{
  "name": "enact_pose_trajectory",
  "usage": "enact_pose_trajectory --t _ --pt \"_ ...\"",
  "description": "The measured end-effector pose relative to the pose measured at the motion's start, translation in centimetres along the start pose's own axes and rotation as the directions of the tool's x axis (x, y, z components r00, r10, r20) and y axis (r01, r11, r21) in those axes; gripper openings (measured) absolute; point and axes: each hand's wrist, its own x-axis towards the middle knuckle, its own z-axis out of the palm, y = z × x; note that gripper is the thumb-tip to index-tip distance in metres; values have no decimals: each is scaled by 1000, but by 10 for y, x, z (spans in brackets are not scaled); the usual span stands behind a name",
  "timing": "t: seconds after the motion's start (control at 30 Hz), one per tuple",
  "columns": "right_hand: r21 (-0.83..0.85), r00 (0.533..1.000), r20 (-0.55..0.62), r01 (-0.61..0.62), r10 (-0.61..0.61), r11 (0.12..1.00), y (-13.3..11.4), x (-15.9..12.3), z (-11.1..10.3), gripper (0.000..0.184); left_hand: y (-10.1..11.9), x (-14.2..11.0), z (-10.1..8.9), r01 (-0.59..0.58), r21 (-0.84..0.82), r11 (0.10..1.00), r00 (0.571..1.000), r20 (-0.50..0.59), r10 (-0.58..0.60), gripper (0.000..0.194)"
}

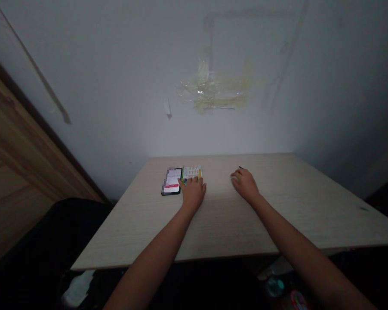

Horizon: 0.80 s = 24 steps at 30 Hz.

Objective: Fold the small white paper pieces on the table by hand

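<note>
**Resting Palm-Down, Nothing Gripped**

My left hand (194, 193) lay open, palm down, its fingertips on a printed card (192, 173) without gripping it. My right hand (245, 186) rested loosely curled on the pale wood-laminate table (220, 228), holding nothing, just short of a small dark tip (241, 167). A smartphone (172, 181) lay lit beside the card. Farther off, yellowed tape residue (213, 92) marked the white wall (116, 86).

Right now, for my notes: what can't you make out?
Head view:
Phone screen: a pixelated blur hides it.
Printed card: print too small, left hand covers its near edge.
Small dark thing: right hand hides most of it.
Things below the table: dark, cut off by bottom edge.
</note>
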Motion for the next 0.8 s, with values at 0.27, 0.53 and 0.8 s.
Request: enact_pose_trajectory --t 0.27,0.53,0.8 --pt "272 965 161 161 -209 949 -15 -3 20 30 -3 4 6 51 76 996 998 24 -53 45" --pt "319 970 139 146 -199 937 -10 -2 22 28 0 3 -1 40 91 995 998 42 -44 38" --pt "349 973 147 118 -179 930 -7 -2 23 27 -2 3 1 4 82 997 1000 -19 -2 32"
